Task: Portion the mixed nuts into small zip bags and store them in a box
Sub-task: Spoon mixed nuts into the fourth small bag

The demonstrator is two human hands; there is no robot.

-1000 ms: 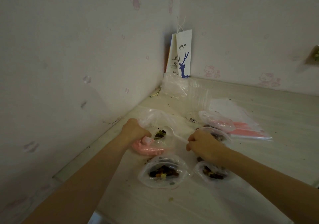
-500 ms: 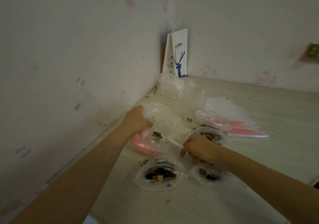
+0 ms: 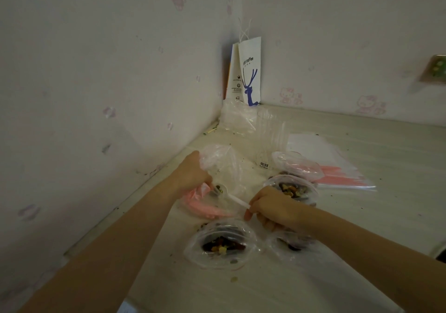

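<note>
1. Head view, near the left edge of the tabletop [image 3: 362,228]: left hand [image 3: 190,174] with fingers curled round the gathered mouth of a clear zip bag [image 3: 224,165] with a pink strip.
2. Just beside it, right hand [image 3: 272,210], fingers pinching the handle end of a white spoon [image 3: 237,200]. Spoon bowl at the bag's mouth, close to the left fingers, loaded with mixed nuts [image 3: 218,189].
3. Toward the near edge, an open filled bag [image 3: 224,242] lying flat, dark nuts in its middle. A second filled bag [image 3: 293,244] partly hidden under the right wrist.
4. Beyond the right hand, a third filled bag [image 3: 293,188], and behind that a fourth bag [image 3: 296,165], contents unclear.
5. Touching the fourth bag, a flat stack of empty bags [image 3: 337,170] with pink strips.
6. In the far-left corner, an upright paper coffee bag [image 3: 249,71] against the wall, with crumpled clear plastic [image 3: 237,119] in front. A clear container [image 3: 270,141] with a barcode sticker between the plastic and the bags.
</note>
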